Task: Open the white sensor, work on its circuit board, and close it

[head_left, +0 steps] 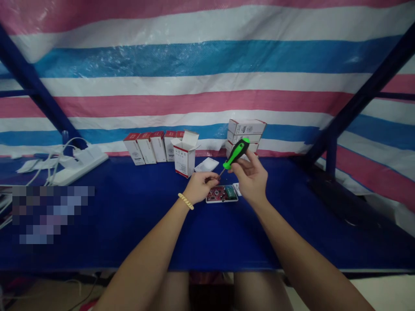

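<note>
A device with a red circuit board (216, 194) and a green section at its right end lies in a white casing on the blue table. My right hand (253, 178) grips a green and black screwdriver (237, 152), tilted so that its shaft points down and left. My left hand (201, 185), with a yellow braided band at the wrist, is closed at the board's upper left corner. Its fingertips are pinched near the screwdriver's tip; what they hold, if anything, is too small to tell. A white cover (207, 165) lies behind the board.
An opened white box (184, 160) stands behind my left hand, beside a row of red and white boxes (145, 149). More boxes (246, 127) are stacked behind my right hand. A white power strip (76, 168) with cables lies left, a dark object (350, 207) right.
</note>
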Demonstrator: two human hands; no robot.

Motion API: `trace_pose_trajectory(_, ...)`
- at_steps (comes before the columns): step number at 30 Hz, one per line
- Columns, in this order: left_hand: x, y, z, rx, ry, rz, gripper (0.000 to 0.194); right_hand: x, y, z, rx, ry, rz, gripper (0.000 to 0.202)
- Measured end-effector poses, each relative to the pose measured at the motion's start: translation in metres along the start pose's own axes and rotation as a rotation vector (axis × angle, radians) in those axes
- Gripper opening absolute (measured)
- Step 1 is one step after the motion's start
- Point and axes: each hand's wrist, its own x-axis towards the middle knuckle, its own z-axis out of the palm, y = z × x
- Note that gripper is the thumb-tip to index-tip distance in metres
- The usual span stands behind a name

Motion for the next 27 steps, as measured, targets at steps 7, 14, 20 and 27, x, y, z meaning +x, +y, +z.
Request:
trace_pose_trajectory(7, 0.002, -0.002, 0.002, -0.096, -0.042, 0.008, 0.012, 0.014, -0.002, 0.016, -0.031, -0.236, 0.074, 0.054)
trace_pose_trajectory(14, 0.003, -0.010, -0.004, -0.145, -0.085, -0.075, 0.010, 0.020, 0.007, 0.023, 0.060, -0.263, 0.191, 0.045)
trace_pose_trajectory(20, 0.003, -0.009, -0.005, -0.151, -0.105, -0.068, 0.007, 0.011, 0.011, 0.023, 0.070, -0.208, 0.176, 0.045)
trace_pose_trajectory(27, 0.002, -0.006, -0.007, -0.164, -0.082, -0.059, 0.011, 0.010, 0.005, 0.021, 0.076, -0.189, 0.191, 0.045)
